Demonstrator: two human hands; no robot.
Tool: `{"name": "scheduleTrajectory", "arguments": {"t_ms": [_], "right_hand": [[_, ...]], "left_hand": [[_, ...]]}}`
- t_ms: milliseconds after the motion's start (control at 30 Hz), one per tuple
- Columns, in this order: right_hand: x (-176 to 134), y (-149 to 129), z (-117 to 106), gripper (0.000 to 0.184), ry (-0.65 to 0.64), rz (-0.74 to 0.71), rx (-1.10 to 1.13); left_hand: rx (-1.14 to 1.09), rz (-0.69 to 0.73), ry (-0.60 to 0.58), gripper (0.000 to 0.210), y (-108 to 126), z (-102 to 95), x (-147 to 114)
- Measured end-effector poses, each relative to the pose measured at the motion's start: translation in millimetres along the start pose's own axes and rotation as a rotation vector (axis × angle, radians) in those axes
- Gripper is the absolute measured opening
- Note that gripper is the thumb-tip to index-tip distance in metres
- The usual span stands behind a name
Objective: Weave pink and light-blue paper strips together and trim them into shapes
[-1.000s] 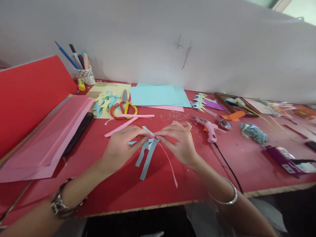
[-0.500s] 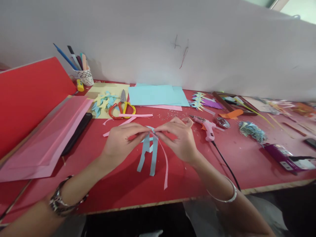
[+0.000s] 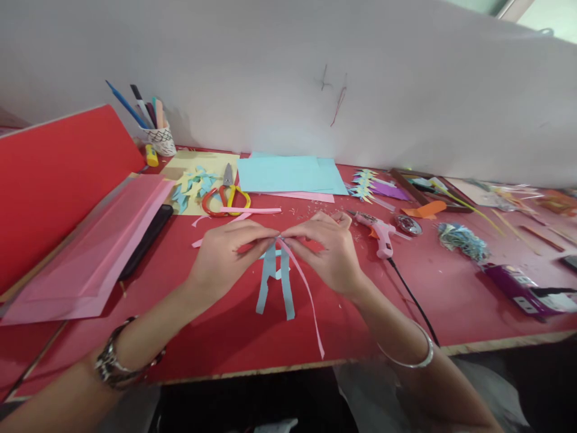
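My left hand (image 3: pixel 225 255) and my right hand (image 3: pixel 327 249) meet fingertip to fingertip above the red table. Both are closed in a pinch at the top of light blue paper strips (image 3: pixel 267 282), whose ends hang down toward me. From the same spot a narrow pink paper strip (image 3: pixel 311 297) trails down to the right. Which fingers press on which strip is hidden. Beyond my left hand, scissors with red and yellow handles (image 3: pixel 228 192) lie by more pink strips (image 3: pixel 250 210). A pink glue gun (image 3: pixel 382 234) rests to the right of my right hand.
Pink sheets (image 3: pixel 85 264) and a red board (image 3: pixel 63 186) stand at the left, near a pen cup (image 3: pixel 161 139). Blue sheets (image 3: pixel 288 173) lie at the back. A black cord (image 3: pixel 410 294) runs from the glue gun toward the table's front edge. A purple power strip (image 3: pixel 514 288) sits right.
The pink strip's loose end has swung to the right and nearer to me. The blue strips have shifted slightly right. Both hands keep their pinch, and the view has moved a little.
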State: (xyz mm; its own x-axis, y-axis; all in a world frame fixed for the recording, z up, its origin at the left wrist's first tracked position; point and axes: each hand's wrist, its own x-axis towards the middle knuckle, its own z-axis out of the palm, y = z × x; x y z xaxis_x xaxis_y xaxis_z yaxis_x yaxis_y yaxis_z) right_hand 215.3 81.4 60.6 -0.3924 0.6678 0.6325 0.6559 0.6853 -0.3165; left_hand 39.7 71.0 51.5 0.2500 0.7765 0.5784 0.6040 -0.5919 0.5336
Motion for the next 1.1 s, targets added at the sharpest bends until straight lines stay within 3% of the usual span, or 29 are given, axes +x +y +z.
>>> {"name": "scheduleTrajectory", "arguments": {"t_ms": [233, 533, 867, 1100], "right_hand": [[7.7, -4.5, -5.6, 0.009, -0.037, -0.061, 0.169], [12.3, -12.2, -10.6, 0.008, -0.017, -0.082, 0.103], [11.2, -17.3, -14.2, 0.01, -0.055, 0.07, 0.18], [10.5, -18.5, -15.8, 0.013, -0.068, 0.107, 0.178]], "left_hand": [[0.046, 0.045, 0.035, 0.019, 2.4, -4.7, 2.8], [0.002, 0.027, 0.06, 0.015, 7.4, -10.1, 0.5], [-0.007, -0.003, 0.088, 0.016, 12.5, -13.2, -1.2], [0.025, 0.063, 0.102, 0.016, 12.7, -13.1, -1.5]]}}
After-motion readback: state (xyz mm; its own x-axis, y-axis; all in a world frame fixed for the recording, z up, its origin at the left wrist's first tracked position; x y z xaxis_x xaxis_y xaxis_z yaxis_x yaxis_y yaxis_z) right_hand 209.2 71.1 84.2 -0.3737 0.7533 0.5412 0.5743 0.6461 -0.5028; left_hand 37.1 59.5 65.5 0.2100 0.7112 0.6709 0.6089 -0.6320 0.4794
